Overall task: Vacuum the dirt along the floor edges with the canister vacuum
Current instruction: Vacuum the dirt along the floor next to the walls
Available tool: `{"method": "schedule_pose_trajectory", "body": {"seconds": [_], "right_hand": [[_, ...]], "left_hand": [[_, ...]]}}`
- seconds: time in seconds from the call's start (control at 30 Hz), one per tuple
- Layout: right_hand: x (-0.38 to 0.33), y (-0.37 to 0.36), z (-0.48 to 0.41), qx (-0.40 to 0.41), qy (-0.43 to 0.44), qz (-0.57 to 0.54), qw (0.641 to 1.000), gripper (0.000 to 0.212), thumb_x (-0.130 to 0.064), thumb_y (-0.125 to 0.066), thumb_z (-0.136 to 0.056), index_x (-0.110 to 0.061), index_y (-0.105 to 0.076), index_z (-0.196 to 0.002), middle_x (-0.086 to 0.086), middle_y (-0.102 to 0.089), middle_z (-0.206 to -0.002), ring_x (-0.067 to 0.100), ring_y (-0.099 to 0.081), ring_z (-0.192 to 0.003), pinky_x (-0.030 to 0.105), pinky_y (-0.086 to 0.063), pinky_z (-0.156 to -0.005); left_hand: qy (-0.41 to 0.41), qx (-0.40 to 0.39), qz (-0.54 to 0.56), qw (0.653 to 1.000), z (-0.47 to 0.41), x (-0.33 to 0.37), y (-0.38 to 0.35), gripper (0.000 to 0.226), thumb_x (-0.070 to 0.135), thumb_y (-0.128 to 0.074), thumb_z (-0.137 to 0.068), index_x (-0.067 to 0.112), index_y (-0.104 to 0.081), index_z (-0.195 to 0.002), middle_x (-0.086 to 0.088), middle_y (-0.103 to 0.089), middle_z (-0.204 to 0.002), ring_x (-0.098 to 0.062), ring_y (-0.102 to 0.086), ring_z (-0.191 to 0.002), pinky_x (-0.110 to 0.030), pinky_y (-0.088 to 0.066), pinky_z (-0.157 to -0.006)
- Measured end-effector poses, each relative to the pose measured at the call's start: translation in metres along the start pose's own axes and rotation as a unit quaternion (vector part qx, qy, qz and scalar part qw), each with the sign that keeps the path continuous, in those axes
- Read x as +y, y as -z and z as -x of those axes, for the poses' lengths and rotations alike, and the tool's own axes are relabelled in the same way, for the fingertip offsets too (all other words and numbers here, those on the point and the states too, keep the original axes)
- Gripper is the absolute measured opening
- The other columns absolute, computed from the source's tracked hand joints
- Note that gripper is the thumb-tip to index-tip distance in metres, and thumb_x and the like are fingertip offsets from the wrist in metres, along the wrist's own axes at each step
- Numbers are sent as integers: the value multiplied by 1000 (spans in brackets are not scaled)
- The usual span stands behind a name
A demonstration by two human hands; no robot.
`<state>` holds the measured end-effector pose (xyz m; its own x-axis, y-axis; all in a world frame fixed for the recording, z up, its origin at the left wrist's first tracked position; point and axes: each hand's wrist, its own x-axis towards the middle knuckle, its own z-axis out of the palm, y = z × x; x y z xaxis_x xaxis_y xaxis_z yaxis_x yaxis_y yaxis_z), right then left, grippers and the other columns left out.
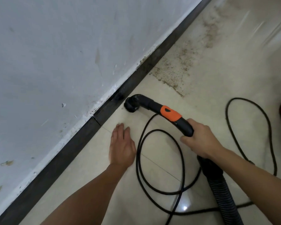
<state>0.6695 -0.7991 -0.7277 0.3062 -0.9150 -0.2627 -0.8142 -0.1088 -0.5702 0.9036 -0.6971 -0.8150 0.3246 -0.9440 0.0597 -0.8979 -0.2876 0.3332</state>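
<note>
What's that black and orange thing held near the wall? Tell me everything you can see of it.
It is a curved black plastic vacuum handle with an orange band near its middle. Its front bends down into a small round black brush head, bristles on the pale tiled floor close beside the dark skirting board. The right hand grips its rear end, where a black ribbed hose joins. It lies low, pointing at the wall.

No legible text, brand, number or sign found. The orange band (172,114) on the vacuum handle (185,125) carries a dark raised mark, too blurred to read as lettering.
</note>
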Motion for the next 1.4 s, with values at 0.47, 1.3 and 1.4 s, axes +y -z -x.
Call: {"method": "schedule_pose_trajectory", "body": {"seconds": [0.47, 1.3, 1.4], "right_hand": [[106, 63, 51, 154, -175, 12, 972, 23, -19, -72, -73, -22, -51, -81, 6, -62, -56, 21, -60, -44, 30, -47, -43], [20, 43, -137, 124, -90, -47, 987, 26, -19, -69, -77, -14, -54, -98, 17, -64, -80, 30, -64, -54, 30, -48, -51], [8, 35, -143, 116, -75, -49, 989, 28, -18, -68, -77, -13, -54, -100, 17, -63, -83, 33, -65, -60, 34, -53, -56]], "left_hand": [[5, 22, 17, 1000, -39, 12, -12, 30, 10, -54, -88, -5, -58, -114, -28, -51, -124, -44, -47, -117, -51, -39, -100], [15, 4, -12, 1000, -47, 22, -25, 54, 32, -30, -94, 6, -47, -138, -21, -37, -149, -33, -28, -142, -43, -22, -117], [17, -3, -15, 1000, -48, 22, -25, 57, 34, -26, -93, 7, -45, -140, -20, -36, -150, -32, -26, -143, -44, -22, -118]]}}
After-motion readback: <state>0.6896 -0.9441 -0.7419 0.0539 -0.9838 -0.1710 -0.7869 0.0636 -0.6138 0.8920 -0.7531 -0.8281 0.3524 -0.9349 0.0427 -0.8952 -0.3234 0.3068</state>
